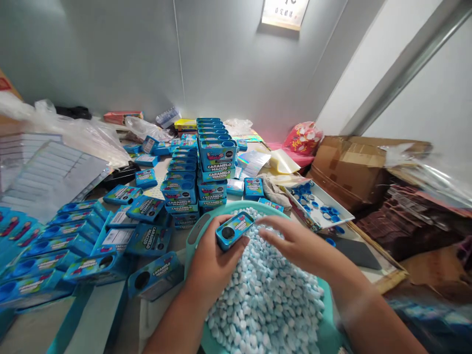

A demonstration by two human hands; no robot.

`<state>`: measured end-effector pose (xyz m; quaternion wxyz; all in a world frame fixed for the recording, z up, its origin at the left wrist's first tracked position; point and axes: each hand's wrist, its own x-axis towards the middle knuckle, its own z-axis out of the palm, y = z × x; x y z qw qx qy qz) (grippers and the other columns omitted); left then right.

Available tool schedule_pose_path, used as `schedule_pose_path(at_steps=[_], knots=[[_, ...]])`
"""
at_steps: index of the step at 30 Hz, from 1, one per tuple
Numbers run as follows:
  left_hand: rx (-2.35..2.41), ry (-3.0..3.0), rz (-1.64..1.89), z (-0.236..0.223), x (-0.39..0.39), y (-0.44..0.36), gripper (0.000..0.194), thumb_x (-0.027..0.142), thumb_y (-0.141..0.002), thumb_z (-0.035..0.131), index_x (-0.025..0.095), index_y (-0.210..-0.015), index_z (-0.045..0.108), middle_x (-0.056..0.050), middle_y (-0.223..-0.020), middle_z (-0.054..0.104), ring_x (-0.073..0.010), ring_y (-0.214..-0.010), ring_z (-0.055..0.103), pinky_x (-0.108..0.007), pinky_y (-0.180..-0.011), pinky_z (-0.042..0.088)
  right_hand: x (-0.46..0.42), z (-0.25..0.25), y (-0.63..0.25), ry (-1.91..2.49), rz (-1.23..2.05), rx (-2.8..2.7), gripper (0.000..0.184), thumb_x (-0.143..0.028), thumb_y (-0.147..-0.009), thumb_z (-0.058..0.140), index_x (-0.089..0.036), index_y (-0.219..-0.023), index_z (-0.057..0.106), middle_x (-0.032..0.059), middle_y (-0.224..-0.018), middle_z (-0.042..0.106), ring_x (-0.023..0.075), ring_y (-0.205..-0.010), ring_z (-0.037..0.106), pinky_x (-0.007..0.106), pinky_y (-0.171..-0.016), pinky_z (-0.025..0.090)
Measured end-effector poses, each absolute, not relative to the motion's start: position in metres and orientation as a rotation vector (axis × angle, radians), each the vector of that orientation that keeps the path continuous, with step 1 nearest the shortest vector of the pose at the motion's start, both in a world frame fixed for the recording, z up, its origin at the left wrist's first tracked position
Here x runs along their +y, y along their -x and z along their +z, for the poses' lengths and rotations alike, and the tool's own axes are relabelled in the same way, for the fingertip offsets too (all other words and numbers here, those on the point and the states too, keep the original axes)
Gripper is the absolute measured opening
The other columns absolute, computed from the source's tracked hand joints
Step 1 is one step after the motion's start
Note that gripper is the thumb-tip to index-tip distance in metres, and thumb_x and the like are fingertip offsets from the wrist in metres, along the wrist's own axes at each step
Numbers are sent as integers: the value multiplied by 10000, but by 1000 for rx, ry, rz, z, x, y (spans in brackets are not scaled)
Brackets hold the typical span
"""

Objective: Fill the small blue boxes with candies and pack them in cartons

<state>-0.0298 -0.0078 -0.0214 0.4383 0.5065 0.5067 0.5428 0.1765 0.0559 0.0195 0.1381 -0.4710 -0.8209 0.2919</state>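
My left hand (212, 258) is closed around a small blue candy box (236, 227) marked "CARAMELO MACIZO", with a dark round opening in its top face. The box is tilted above a turquoise basin (192, 236) heaped with pale blue and white candies (273, 290). Just right of the box, my right hand (291, 241) is over the candies with its fingers apart. Nothing shows in it, though its palm side is hidden. Another candy box (157, 276) with a round opening lies left of the basin.
Stacked blue boxes (217, 155) stand behind the basin. More boxes (66, 246) fill the left side, near papers (51, 172). To the right, a white tray (344, 216) holds blue caps (330, 213). Cardboard cartons (342, 164) stand farther right, before a grey wall (110, 59).
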Motion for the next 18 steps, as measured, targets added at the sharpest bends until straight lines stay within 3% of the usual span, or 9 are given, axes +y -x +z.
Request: schedule_pose_path(at_steps=[3, 5, 7, 8, 12, 18], knots=[[1236, -1242, 1362, -21, -9, 29, 378, 395, -902, 745, 247, -1210, 582, -48, -1123, 738, -221, -1044, 716, -306, -898, 559, 37, 3, -183, 1351, 1022, -2698, 815, -747, -895, 591, -231, -1525, 547, 167, -1675, 371, 423, -1545, 307, 625, -1215, 316], [1221, -1240, 1366, -22, -9, 29, 373, 391, -901, 748, 251, -1206, 585, -45, -1124, 742, -218, -1043, 719, -304, -907, 560, 22, -3, -177, 1310, 1013, -2814, 1136, -806, -738, 719, -183, -1628, 388, 212, -1721, 233, 472, -1575, 181, 659, -1232, 259], [1219, -1239, 1380, -23, -8, 29, 373, 383, -900, 749, 251, -1208, 586, -45, -1135, 740, -219, -1044, 720, -309, -917, 558, 9, -4, -167, 1274, 959, -2866, 1325, -808, -626, 796, -106, -1645, 321, 277, -1688, 266, 509, -1547, 223, 669, -1225, 262], [1227, -1241, 1386, -23, -8, 29, 374, 377, -896, 752, 250, -1207, 588, -46, -1135, 739, -220, -1041, 720, -312, -918, 558, 4, -5, -162, 1262, 925, -2869, 1326, -793, -611, 813, -87, -1630, 343, 295, -1655, 322, 513, -1516, 284, 665, -1215, 282], [1281, -1272, 1397, -21, -8, 29, 371, 361, -883, 762, 244, -1196, 600, -48, -1127, 737, -225, -1041, 716, -318, -920, 557, 2, -11, -144, 1292, 802, -2776, 1003, -629, -651, 879, -133, -1460, 553, 239, -1398, 589, 438, -1296, 538, 574, -1097, 441], [1302, -1275, 1445, -22, -8, 31, 376, 378, -900, 745, 237, -1216, 597, -53, -1120, 748, -230, -1043, 722, -341, -939, 553, 20, -28, -138, 1318, 733, -2651, 452, -274, -752, 807, -176, -1173, 674, 140, -1168, 687, 325, -1069, 655, 416, -922, 512]])
